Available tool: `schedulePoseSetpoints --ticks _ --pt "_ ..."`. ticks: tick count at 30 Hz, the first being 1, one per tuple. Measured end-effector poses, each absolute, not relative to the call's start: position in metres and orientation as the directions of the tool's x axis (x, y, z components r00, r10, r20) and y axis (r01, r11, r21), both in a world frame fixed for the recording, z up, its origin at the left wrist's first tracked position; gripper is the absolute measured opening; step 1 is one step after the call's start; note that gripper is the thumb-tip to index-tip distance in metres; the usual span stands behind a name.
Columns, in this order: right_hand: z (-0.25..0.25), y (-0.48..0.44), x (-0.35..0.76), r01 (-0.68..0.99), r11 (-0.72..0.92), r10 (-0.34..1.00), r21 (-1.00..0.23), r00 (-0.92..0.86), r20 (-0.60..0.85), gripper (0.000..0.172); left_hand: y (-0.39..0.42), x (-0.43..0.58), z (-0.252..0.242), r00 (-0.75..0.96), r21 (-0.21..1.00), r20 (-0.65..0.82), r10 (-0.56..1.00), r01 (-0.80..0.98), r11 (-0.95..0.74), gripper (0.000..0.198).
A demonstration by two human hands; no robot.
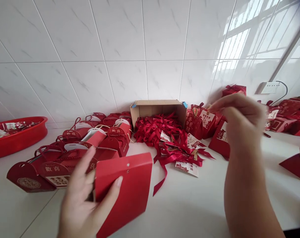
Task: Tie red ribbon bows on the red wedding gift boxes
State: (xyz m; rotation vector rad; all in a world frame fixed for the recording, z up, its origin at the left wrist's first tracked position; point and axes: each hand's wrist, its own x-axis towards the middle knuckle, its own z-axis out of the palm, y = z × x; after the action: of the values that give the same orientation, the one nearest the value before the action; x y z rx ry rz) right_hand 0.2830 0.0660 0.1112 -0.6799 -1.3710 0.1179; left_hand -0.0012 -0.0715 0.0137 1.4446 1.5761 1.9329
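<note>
A flat-sided red box (130,191) with two small holes near its top edge is in my left hand (87,195), the thumb across its front face. Raised at the right, my right hand (244,112) has its fingers pinched together in front of the small red gift bags. Between its fingertips is something thin that I cannot make out. Below and left of that hand, a red bag with a white tag (207,119) stands by the wall. Dark red ribbons (162,129) spill from a cardboard box (157,103) onto the counter, with printed tags (187,168) among them.
Rows of red candy boxes with cord handles (70,158) stand at the left, beside a red basin (21,140). More red boxes (288,110) sit at the far right below a wall socket (269,88). Part of another person's hand shows at the right edge.
</note>
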Motion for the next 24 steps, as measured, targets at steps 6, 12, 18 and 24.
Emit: schedulePoseSetpoints --ticks 6,12,18,24 --pt "0.075 0.118 0.246 0.521 0.568 0.819 -0.637 -0.431 0.379 0.027 -0.032 0.024 0.018 -0.512 0.931 0.345 0.787 0.297 -0.214 0.048" --pt "0.037 0.132 0.2 0.679 0.601 0.792 -0.422 -0.575 0.203 0.023 -0.033 0.012 -0.008 -0.503 0.921 0.384 0.775 0.267 -0.283 0.022" --pt "0.022 0.15 0.202 0.788 0.533 0.845 -0.308 -0.483 0.228 0.017 -0.036 0.014 -0.015 -0.48 0.912 0.409 0.776 0.246 -0.329 0.018" --pt "0.019 0.165 0.22 0.872 0.42 0.898 -0.251 -0.361 0.25 0.021 -0.041 0.014 -0.017 -0.487 0.935 0.356 0.798 0.19 -0.3 0.021"
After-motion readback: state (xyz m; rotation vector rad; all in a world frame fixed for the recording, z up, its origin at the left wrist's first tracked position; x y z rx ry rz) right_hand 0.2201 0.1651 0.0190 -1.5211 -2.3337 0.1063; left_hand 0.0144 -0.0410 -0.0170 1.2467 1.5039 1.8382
